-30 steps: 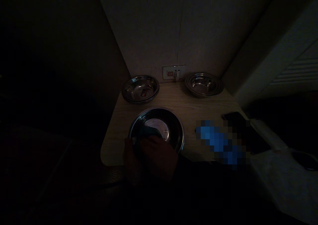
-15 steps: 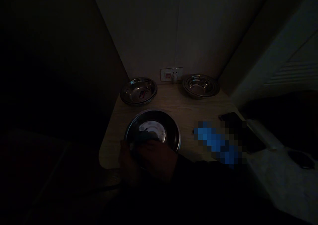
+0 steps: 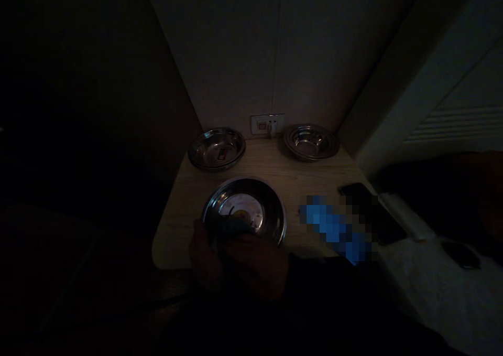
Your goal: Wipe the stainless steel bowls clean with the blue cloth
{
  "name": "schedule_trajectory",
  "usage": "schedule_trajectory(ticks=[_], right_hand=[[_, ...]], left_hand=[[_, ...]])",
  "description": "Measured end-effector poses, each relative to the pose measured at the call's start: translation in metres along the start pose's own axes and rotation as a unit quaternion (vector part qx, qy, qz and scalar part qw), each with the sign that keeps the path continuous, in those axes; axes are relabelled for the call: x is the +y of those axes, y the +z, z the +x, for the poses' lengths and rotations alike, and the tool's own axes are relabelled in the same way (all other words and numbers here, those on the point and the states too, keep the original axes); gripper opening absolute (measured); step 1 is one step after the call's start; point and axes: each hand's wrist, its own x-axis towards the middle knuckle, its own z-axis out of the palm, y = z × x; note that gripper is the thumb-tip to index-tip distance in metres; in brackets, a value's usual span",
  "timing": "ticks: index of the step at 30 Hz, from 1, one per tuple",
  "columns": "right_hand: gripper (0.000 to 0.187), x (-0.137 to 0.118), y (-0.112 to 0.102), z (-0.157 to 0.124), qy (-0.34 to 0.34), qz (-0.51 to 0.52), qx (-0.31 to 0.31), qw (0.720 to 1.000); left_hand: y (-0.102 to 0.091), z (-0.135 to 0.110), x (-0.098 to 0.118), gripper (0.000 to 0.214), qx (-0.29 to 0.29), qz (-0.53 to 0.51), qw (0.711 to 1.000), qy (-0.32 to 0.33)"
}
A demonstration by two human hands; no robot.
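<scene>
A shiny steel bowl (image 3: 273, 204) stands near the front of a small wooden table, with a yellowish round mark on its bottom. My left hand (image 3: 205, 256) is closed on the near left part of its rim. Inside the bowl, my right hand (image 3: 255, 261) presses a dark greenish cloth (image 3: 231, 226) against the near side. Dim light hides most of the fingers of both hands and the lower part of the cloth.
Steel bowls (image 3: 217, 149) sit at the back left of the table (image 3: 173, 235), with more nested bowls (image 3: 311, 143) back right. Behind is a wall socket (image 3: 268, 124). A blurred blue patch (image 3: 334, 230) and a dark phone (image 3: 373, 212) lie right. Another dark object (image 3: 460, 254) lies beyond.
My right hand and the cloth have shifted slightly right and down, uncovering more of the bowl's bottom and its yellowish mark. My left hand stays at the rim. The view has shifted a little.
</scene>
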Motion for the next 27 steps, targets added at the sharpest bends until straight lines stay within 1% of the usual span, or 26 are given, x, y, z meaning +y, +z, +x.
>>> schedule_trajectory(ticks=[1, 2, 4, 6, 8, 9, 10, 12, 13, 14, 16, 17, 18, 19, 21, 23, 25, 27], right_hand=[[0.035, 0.002, -0.001, -0.005, -0.008, -0.020, -0.009, 1.000], [0.034, 0.006, -0.005, -0.013, -0.017, -0.052, -0.023, 0.998], [0.028, 0.015, -0.014, -0.032, -0.033, -0.132, -0.042, 0.990], [0.024, 0.022, -0.019, -0.046, -0.046, -0.200, -0.034, 0.978], [0.023, 0.022, -0.012, -0.048, -0.053, -0.232, 0.001, 0.971], [0.023, 0.019, -0.005, -0.044, -0.056, -0.233, 0.024, 0.971], [0.023, 0.015, 0.004, -0.039, -0.045, -0.227, 0.052, 0.971], [0.025, 0.008, 0.020, -0.028, -0.022, -0.215, 0.108, 0.970], [0.025, 0.005, 0.025, -0.025, -0.012, -0.213, 0.134, 0.968], [0.026, 0.005, 0.025, -0.024, -0.017, -0.215, 0.150, 0.965], [0.026, 0.011, 0.016, -0.031, -0.051, -0.233, 0.152, 0.959], [0.026, 0.017, 0.008, -0.037, -0.081, -0.243, 0.136, 0.957], [0.026, 0.022, 0.000, -0.043, -0.096, -0.257, 0.118, 0.954], [0.025, 0.027, -0.006, -0.048, -0.106, -0.270, 0.113, 0.950], [0.024, 0.032, -0.010, -0.052, -0.118, -0.283, 0.118, 0.945], [0.023, 0.028, -0.001, -0.046, -0.110, -0.274, 0.153, 0.943], [0.023, 0.020, 0.016, -0.037, -0.072, -0.255, 0.199, 0.943], [0.024, 0.011, 0.029, -0.029, -0.034, -0.244, 0.227, 0.942]], left_hand=[[-0.001, -0.001, 0.007, 0.038, -0.024, 0.034, 0.999, 0.022], [-0.002, -0.003, 0.014, 0.036, -0.040, 0.044, 0.998, 0.037], [-0.004, -0.006, 0.026, 0.033, -0.088, 0.020, 0.995, 0.049], [-0.003, -0.008, 0.030, 0.034, -0.114, 0.025, 0.990, 0.073], [0.000, -0.008, 0.028, 0.041, -0.121, 0.025, 0.988, 0.095], [0.001, -0.008, 0.025, 0.044, -0.122, 0.019, 0.987, 0.102], [0.003, -0.007, 0.023, 0.046, -0.123, 0.014, 0.987, 0.103], [0.003, -0.006, 0.023, 0.046, -0.124, 0.008, 0.987, 0.103], [0.003, -0.005, 0.024, 0.045, -0.126, 0.012, 0.986, 0.106], [0.002, -0.004, 0.027, 0.044, -0.128, 0.022, 0.985, 0.111], [0.000, -0.002, 0.035, 0.042, -0.146, 0.045, 0.982, 0.115], [-0.001, -0.002, 0.039, 0.041, -0.161, 0.055, 0.979, 0.112], [-0.001, -0.001, 0.042, 0.041, -0.176, 0.063, 0.977, 0.106], [0.000, -0.001, 0.044, 0.040, -0.185, 0.067, 0.975, 0.102], [0.001, -0.002, 0.047, 0.041, -0.182, 0.068, 0.976, 0.095], [0.004, -0.002, 0.047, 0.044, -0.165, 0.060, 0.980, 0.091], [0.006, -0.001, 0.047, 0.045, -0.158, 0.050, 0.983, 0.085], [0.007, 0.004, 0.045, 0.048, -0.156, 0.049, 0.984, 0.076]])
